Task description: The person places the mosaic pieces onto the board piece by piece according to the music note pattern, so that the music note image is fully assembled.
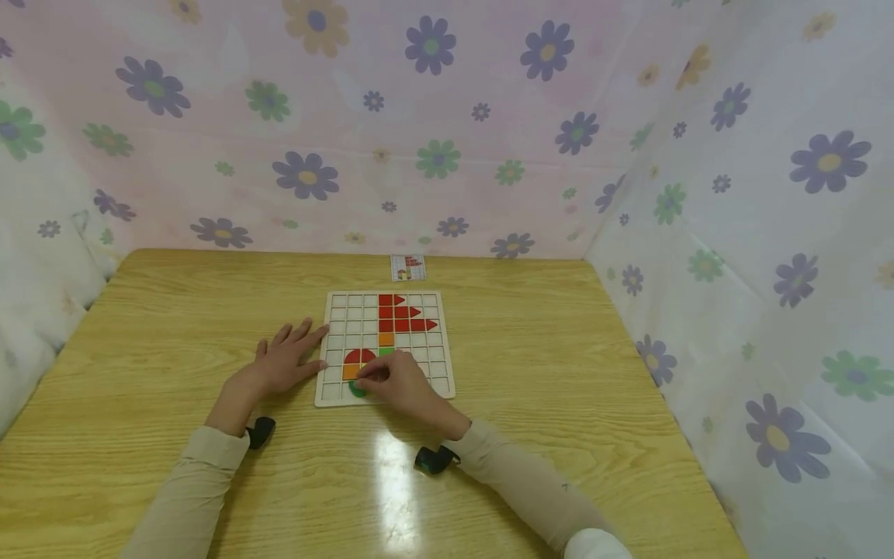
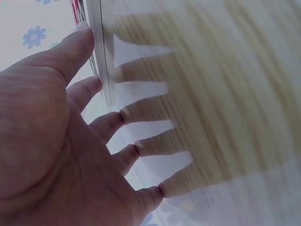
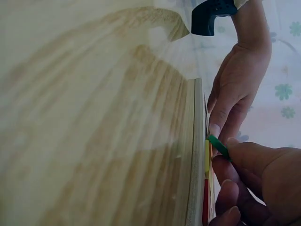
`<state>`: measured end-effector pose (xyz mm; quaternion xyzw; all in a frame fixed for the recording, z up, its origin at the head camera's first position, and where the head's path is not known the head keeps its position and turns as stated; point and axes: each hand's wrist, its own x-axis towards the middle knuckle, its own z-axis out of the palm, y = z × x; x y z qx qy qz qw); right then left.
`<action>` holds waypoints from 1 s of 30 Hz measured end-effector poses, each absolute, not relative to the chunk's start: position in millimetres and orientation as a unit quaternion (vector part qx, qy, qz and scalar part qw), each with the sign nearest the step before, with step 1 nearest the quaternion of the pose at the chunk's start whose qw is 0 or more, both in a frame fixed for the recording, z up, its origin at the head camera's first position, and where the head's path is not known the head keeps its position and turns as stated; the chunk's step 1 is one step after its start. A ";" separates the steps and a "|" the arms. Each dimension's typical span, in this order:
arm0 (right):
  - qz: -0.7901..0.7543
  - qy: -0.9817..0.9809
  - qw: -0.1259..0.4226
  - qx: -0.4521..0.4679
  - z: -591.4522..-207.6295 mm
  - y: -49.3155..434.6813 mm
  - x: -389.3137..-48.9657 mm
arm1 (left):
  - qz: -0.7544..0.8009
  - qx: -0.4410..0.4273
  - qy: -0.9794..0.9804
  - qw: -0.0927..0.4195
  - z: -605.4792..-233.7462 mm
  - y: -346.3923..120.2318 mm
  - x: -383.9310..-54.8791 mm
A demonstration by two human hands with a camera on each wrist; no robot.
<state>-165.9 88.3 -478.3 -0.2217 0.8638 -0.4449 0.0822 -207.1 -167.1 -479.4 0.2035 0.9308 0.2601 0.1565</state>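
A wooden grid board (image 1: pixel 438 384) lies on the table, holding red arrow-like rows, an orange square (image 1: pixel 386 339), a light green piece (image 1: pixel 386 352) and a red dome (image 1: pixel 353 356) above an orange tile (image 1: pixel 351 372). Between thumb and index finger, my right hand (image 1: pixel 408 386) pinches a small green piece (image 3: pixel 218 147) with a curved outline, tilted at the board's near rows. This hand covers part of the lower grid. With fingers spread, my left hand (image 1: pixel 282 365) rests on the table, its thumb and index fingertips at the board's left edge.
Behind the board lies a small picture card (image 1: pixel 408 268) showing a similar coloured pattern on a grid. Black wrist devices (image 1: pixel 434 460) sit at both wrists. Flowered cloth (image 1: pixel 447 116) stands along the back and sides of the wooden table (image 1: pixel 545 349).
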 end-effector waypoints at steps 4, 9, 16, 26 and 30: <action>-0.438 0.865 0.098 -0.225 -476.7 86.7 -165.0 | 0.261 0.205 0.930 0.156 -472.2 -165.8 -204.2; -0.408 0.880 0.093 -0.225 -476.3 83.5 -165.9 | 0.255 0.204 0.932 0.159 -461.4 -161.8 -200.2; -0.377 0.893 0.089 -0.230 -479.0 82.6 -165.3 | 0.252 0.204 0.932 0.160 -463.3 -162.0 -200.8; -0.358 0.898 0.096 -0.235 -479.6 82.3 -164.8 | 0.258 0.204 0.930 0.162 -461.8 -162.0 -199.6; -0.356 0.900 0.090 -0.233 -479.1 82.1 -164.7 | 0.261 0.207 0.929 0.159 -470.7 -165.4 -203.6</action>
